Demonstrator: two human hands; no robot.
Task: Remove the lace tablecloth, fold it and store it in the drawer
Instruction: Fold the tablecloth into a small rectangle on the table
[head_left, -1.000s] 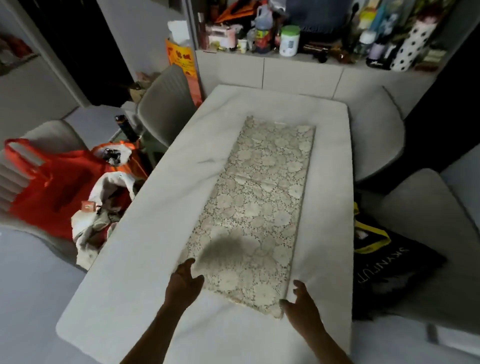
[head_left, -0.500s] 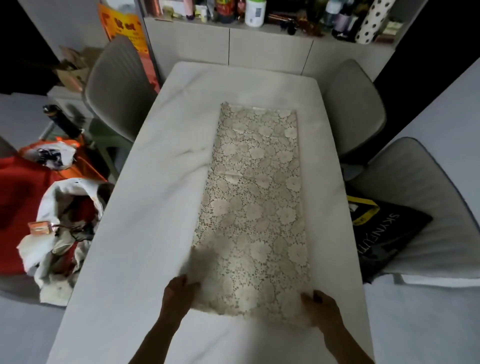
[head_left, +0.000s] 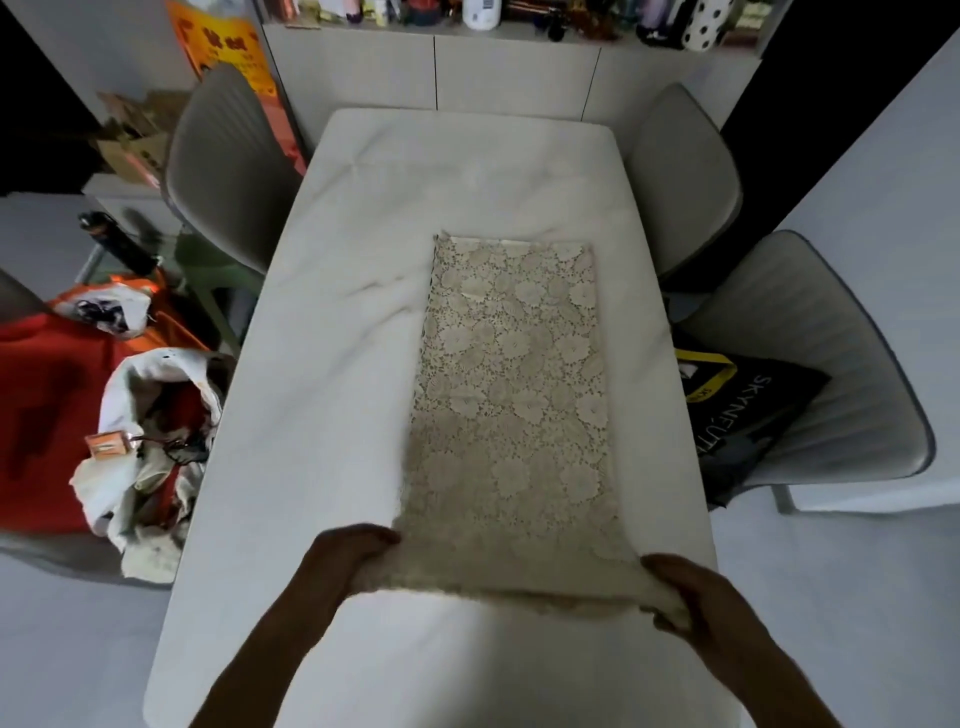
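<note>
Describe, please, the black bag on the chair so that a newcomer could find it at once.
Start at the white marble table. On its right side, the nearer grey chair holds the black bag. Its yellow strap and white lettering set it apart.

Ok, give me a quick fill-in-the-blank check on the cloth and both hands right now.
1. The lace tablecloth lies as a long strip on the white ____.
2. The left hand and right hand grip the strip's ____ end.
3. The black bag sits on a ____.

Missing words: table; near; chair
</note>
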